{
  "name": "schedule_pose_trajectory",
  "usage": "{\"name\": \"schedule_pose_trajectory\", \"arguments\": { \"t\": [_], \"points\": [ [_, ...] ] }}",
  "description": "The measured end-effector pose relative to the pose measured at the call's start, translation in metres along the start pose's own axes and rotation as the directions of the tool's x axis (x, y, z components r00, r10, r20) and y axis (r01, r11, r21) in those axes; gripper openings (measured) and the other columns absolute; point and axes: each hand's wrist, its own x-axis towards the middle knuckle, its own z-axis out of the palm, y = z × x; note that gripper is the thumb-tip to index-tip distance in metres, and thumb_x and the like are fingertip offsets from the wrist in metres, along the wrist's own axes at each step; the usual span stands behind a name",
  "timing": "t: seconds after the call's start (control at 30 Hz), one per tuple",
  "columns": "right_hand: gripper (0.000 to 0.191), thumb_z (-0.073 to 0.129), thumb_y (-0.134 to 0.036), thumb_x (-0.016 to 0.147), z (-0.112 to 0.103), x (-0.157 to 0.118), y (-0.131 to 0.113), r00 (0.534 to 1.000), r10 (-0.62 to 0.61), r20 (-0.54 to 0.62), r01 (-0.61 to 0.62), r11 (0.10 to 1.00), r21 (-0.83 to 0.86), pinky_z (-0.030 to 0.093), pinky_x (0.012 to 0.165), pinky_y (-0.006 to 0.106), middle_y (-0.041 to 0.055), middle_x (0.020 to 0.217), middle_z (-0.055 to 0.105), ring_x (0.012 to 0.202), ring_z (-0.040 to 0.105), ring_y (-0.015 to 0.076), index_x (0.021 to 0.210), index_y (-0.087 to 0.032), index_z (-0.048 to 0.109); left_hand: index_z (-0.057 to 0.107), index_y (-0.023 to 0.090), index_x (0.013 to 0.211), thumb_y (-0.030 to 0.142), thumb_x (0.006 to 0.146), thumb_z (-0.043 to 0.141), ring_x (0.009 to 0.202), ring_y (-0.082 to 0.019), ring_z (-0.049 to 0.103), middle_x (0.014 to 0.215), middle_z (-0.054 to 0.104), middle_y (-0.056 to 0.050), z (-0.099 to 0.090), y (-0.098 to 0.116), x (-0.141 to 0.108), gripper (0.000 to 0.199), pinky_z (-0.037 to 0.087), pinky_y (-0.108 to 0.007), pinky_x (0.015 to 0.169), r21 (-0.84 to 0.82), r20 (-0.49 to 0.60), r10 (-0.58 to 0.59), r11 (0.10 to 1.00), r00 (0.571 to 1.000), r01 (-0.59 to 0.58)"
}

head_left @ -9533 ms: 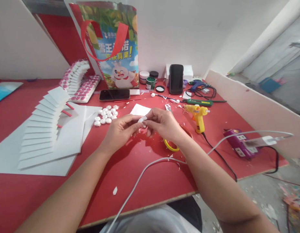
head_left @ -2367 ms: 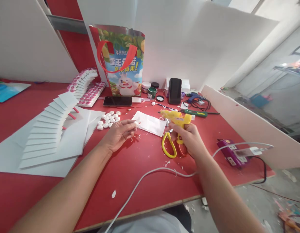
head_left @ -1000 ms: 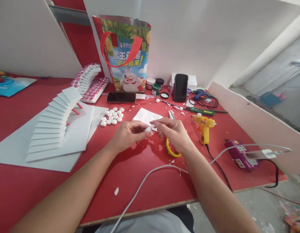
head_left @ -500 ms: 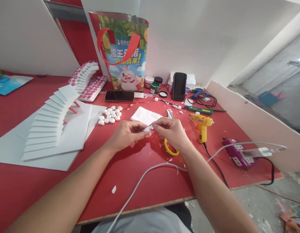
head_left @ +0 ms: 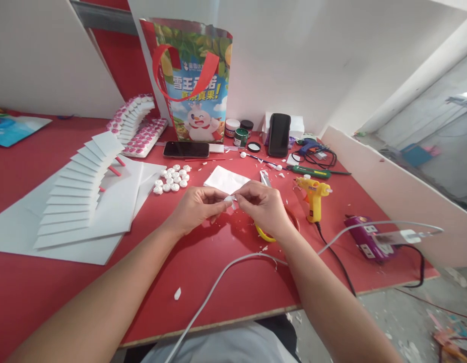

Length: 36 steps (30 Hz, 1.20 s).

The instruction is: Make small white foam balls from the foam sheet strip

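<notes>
My left hand (head_left: 198, 207) and my right hand (head_left: 264, 205) meet over the middle of the red table, fingertips almost touching. Both pinch a small strip of white paper (head_left: 230, 199), bunched or rolled between them; its exact shape is partly hidden by the fingers. Just behind lies a stack of white paper (head_left: 225, 179). Scissors with a yellow handle loop (head_left: 264, 235) rest partly under my right hand, their blades pointing away. To the left of my hands sits a cluster of small white rolled paper rosettes (head_left: 175, 177).
White panels in a fanned, stepped row (head_left: 69, 201) stand at left. A carrier bag (head_left: 199, 80), a phone (head_left: 186, 149) and small jars (head_left: 241, 136) line the back. At right are a yellow glue gun (head_left: 315, 196), a purple power block (head_left: 369, 239) and a grey cable (head_left: 233, 262).
The paper strip looks more tightly gathered between my fingertips. My right hand has shifted slightly, and more of the scissors' reddish second loop shows beside it. The surroundings are unchanged.
</notes>
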Motion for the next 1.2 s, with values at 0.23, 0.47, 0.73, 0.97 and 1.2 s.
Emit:
{"name": "schedule_pose_trajectory", "arguments": {
  "t": [0.23,0.47,0.73,0.97,1.2],
  "points": [
    [0.016,0.060,-0.017,0.087,0.000,0.000,0.002,0.997,-0.065,0.029,0.066,0.997,-0.039,0.043,0.063,0.028,0.0034,0.077,0.065,0.069,0.057,0.0136,0.080,-0.017,0.074,0.078,0.016,0.090,0.045,0.078,0.080,0.043,-0.008,0.049,0.062,0.065,0.000,-0.001,-0.005,0.002,0.032,0.039,-0.020,0.038,-0.009,-0.015,-0.004,1.000,1.000,0.004],
    [0.024,0.052,-0.018,0.091,-0.002,0.000,0.000,0.997,-0.068,0.043,0.068,0.998,-0.005,0.046,0.070,0.030,0.0052,0.079,0.068,0.075,0.061,0.0154,0.079,-0.016,0.072,0.078,0.016,0.092,0.048,0.079,0.079,0.045,-0.008,0.048,0.060,0.062,0.001,-0.001,-0.003,0.001,0.034,0.038,-0.020,0.039,0.006,-0.036,0.008,1.000,0.999,-0.008],
    [0.025,0.051,-0.020,0.089,0.003,-0.003,-0.005,0.999,0.031,0.043,-0.035,0.995,0.096,0.044,0.063,0.028,0.0037,0.079,0.065,0.070,0.058,0.0141,0.083,-0.018,0.075,0.076,0.016,0.087,0.049,0.081,0.077,0.042,-0.008,0.045,0.052,0.057,0.004,0.000,-0.001,-0.001,0.033,0.037,-0.021,0.042,0.110,-0.125,0.088,0.991,0.988,-0.074],
    [0.028,0.050,-0.016,0.089,0.009,-0.004,-0.002,0.998,-0.067,0.013,0.066,0.998,0.019,0.047,0.070,0.029,0.0056,0.087,0.067,0.077,0.061,0.0154,0.092,-0.019,0.078,0.073,0.017,0.082,0.047,0.079,0.078,0.041,-0.008,0.043,0.050,0.055,0.005,0.004,-0.001,-0.002,0.030,0.036,-0.022,0.045,0.150,-0.198,0.158,0.980,0.967,-0.130],
    [0.029,0.049,-0.013,0.089,0.011,-0.006,-0.001,0.993,-0.119,0.019,0.120,0.993,-0.016,0.047,0.069,0.029,0.0062,0.088,0.066,0.076,0.061,0.0152,0.095,-0.018,0.077,0.072,0.017,0.080,0.042,0.080,0.078,0.044,-0.008,0.046,0.051,0.056,0.005,0.006,-0.001,-0.002,0.026,0.037,-0.022,0.047,0.160,-0.219,0.193,0.974,0.956,-0.160]
  ]
}}
